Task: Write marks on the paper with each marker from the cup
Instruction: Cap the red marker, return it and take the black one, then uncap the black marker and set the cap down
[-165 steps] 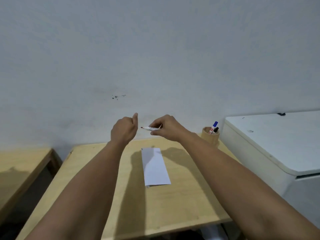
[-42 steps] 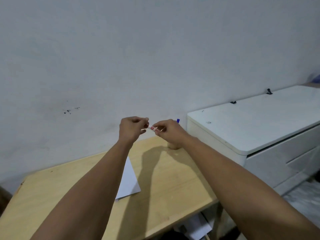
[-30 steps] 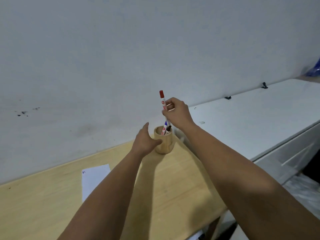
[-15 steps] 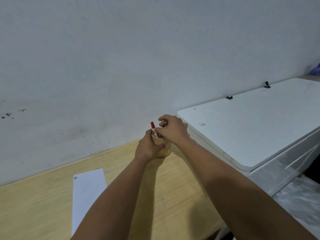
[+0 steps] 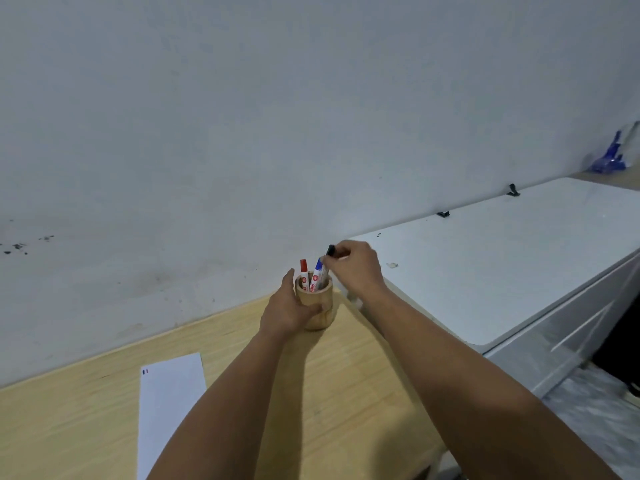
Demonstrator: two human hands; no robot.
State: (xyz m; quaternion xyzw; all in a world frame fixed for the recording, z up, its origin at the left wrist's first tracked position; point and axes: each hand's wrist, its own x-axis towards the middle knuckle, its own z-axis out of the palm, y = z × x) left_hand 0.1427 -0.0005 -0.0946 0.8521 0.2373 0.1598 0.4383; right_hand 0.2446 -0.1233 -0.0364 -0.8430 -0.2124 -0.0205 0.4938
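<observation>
Near the back edge of the wooden table (image 5: 346, 393), close to the wall (image 5: 277, 116), stands a round wooden cup (image 5: 317, 306) holding markers. The left hand (image 5: 289, 306) wraps around the cup's left side, its fingers curled against the wood and its thumb across the front. Just above the cup, the right hand (image 5: 353, 266) pinches the black-capped marker (image 5: 329, 258) near its top between thumb and fingertips; that marker's lower part sits inside the cup, tilted slightly. Beside it in the cup stand a red-capped marker (image 5: 304, 273) and a blue-capped marker (image 5: 317, 278), both upright. Well to the left of the cup and nearer the person, a white sheet of paper (image 5: 169, 410) lies flat on the table, with small blue and red marks (image 5: 145, 371) at its far left corner. Right of the cup, just beside the table, sits a white cabinet (image 5: 502, 254).
</observation>
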